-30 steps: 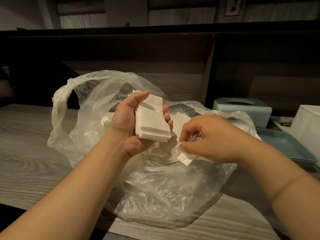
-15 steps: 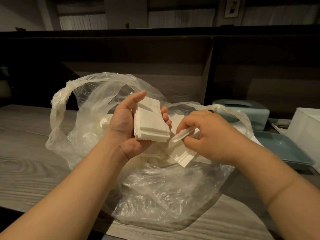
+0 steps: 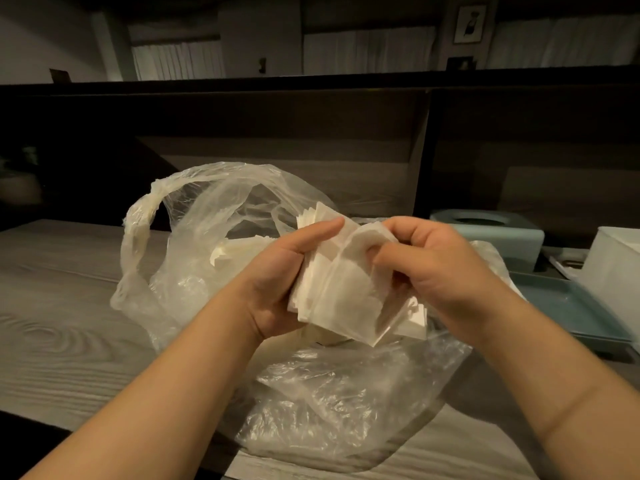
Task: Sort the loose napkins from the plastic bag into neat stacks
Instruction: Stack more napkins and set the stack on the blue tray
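Observation:
A clear plastic bag (image 3: pixel 194 237) lies open on the grey wood-grain table (image 3: pixel 62 306). My left hand (image 3: pixel 277 282) grips a stack of white napkins (image 3: pixel 332 289) above the bag, thumb along its top. My right hand (image 3: pixel 429 265) pinches a few napkins against the right side of that stack, thumb pressed on the top sheet. More loose napkins (image 3: pixel 235 251) lie inside the bag behind my left hand, partly hidden by the plastic.
A pale blue tissue box (image 3: pixel 491 237) stands at the right rear. A blue tray (image 3: pixel 568 313) and a white container (image 3: pixel 616 265) sit at the right edge. A dark partition wall rises behind the table.
My right hand lifted napkins out of the bag and brought them onto the stack in my left hand. Both hands now meet at the stack.

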Tool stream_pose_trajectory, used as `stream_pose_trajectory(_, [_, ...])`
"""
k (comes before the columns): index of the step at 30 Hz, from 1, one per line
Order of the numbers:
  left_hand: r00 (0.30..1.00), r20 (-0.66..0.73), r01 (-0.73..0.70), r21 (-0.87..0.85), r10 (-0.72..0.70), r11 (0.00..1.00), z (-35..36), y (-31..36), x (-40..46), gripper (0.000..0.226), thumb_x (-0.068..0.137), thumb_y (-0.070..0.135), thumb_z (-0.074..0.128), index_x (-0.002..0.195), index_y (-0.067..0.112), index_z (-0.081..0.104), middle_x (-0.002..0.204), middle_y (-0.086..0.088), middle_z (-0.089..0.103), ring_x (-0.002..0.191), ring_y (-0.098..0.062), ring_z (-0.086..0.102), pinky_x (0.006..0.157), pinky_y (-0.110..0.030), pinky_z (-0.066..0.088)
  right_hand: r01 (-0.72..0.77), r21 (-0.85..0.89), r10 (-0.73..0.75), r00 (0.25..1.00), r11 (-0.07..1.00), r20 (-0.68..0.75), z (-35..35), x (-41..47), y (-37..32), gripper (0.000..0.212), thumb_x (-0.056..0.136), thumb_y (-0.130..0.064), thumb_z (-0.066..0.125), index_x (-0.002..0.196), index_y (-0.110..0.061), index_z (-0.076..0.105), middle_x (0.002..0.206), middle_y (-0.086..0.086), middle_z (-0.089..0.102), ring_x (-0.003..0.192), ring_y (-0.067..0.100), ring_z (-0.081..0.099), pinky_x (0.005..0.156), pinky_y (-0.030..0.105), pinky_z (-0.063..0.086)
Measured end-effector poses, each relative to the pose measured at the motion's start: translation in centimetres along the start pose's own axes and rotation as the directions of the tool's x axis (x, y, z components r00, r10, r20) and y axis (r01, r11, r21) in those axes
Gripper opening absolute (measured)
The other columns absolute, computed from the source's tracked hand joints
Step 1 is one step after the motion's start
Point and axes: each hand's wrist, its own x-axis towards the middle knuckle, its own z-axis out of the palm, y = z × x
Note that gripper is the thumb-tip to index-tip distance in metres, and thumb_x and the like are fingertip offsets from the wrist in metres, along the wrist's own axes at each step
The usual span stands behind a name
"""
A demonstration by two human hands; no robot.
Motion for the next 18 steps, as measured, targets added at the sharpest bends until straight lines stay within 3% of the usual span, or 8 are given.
stream_pose_trajectory(2, [1.000,-0.005,0.017,0.026,-0.017,1.000,0.2,0.0,0.0,0.046,0.086,0.052,0.058,0.096,0.015,0.083,0.101,-0.009,0.076,0.087,-0.023,0.074,0.082,-0.036,0.059,-0.025,0.004,0.025,0.999,1.000,-0.036,0.5,-0.1,0.0,0.012,0.089,-0.001,0.062,0.093,-0.005,0.073,0.071,0.009,0.066,0.060,0.018,0.062,0.051,0.031,0.051])
stream_pose_trajectory(4, [1.000,0.008,0.016,0.033,-0.016,0.999,0.3,0.0,0.0,0.052,0.088,0.055,0.055,0.104,0.013,0.082,0.107,-0.011,0.075,0.093,-0.024,0.074,0.085,-0.037,0.059,-0.046,0.036,0.048,0.997,0.998,-0.056,0.7,-0.1,-0.1,0.010,0.091,-0.004,0.064,0.096,-0.005,0.073,0.073,0.020,0.066,0.056,0.026,0.060,0.048,0.035,0.051])
stream_pose_trajectory(7, [1.000,0.015,0.015,0.049,-0.016,0.999,0.3,-0.3,0.1,0.057,0.090,0.058,0.054,0.111,0.012,0.079,0.113,-0.014,0.073,0.096,-0.027,0.073,0.088,-0.039,0.059,-0.053,0.053,0.058,0.995,0.997,-0.083,0.9,-0.3,-0.3,0.008,0.094,-0.009,0.065,0.097,-0.007,0.071,0.074,0.021,0.065,0.047,0.024,0.054,0.040,0.030,0.045])
stream_pose_trajectory(10, [1.000,0.022,0.007,0.067,-0.008,0.998,0.4,-0.4,0.1,0.062,0.088,0.063,0.053,0.111,0.013,0.080,0.111,-0.016,0.073,0.094,-0.029,0.073,0.084,-0.040,0.061,-0.029,0.017,0.031,0.992,0.999,-0.122,1.4,-0.3,-0.1,0.008,0.093,-0.013,0.068,0.099,-0.017,0.069,0.090,0.019,0.069,0.052,0.022,0.059,0.040,0.030,0.046])
stream_pose_trajectory(13, [0.994,0.102,-0.031,0.053,0.025,0.998,0.7,-0.5,-0.4,0.067,0.074,0.068,0.075,0.114,0.015,0.079,0.111,-0.016,0.074,0.094,-0.031,0.075,0.079,-0.041,0.063,0.037,-0.222,-0.079,0.979,0.974,-0.187,1.6,0.0,0.5,0.021,0.088,-0.030,0.072,0.105,-0.038,0.062,0.109,-0.003,0.059,0.081,0.013,0.065,0.062,0.034,0.058])
stream_pose_trajectory(15, [0.984,0.174,-0.053,0.065,0.041,0.996,0.9,-0.5,-0.6,0.072,0.064,0.053,0.091,0.121,0.012,0.076,0.113,-0.019,0.073,0.096,-0.033,0.074,0.085,-0.045,0.061,0.082,-0.341,-0.146,0.975,0.937,-0.167,1.3,-0.1,0.4,0.030,0.088,-0.032,0.071,0.115,-0.040,0.059,0.114,-0.015,0.050,0.103,0.005,0.054,0.084,0.026,0.052])
stream_pose_trajectory(18, [0.961,0.275,-0.048,0.180,-0.003,0.982,1.8,-0.3,-0.9,0.061,0.073,0.032,0.087,0.122,0.002,0.070,0.105,-0.026,0.068,0.095,-0.039,0.070,0.092,-0.049,0.056,0.120,-0.391,-0.167,0.982,0.913,-0.089,0.2,-0.6,-0.9,0.043,0.088,-0.027,0.069,0.128,-0.041,0.057,0.117,-0.021,0.049,0.120,0.004,0.044,0.094,0.021,0.042])
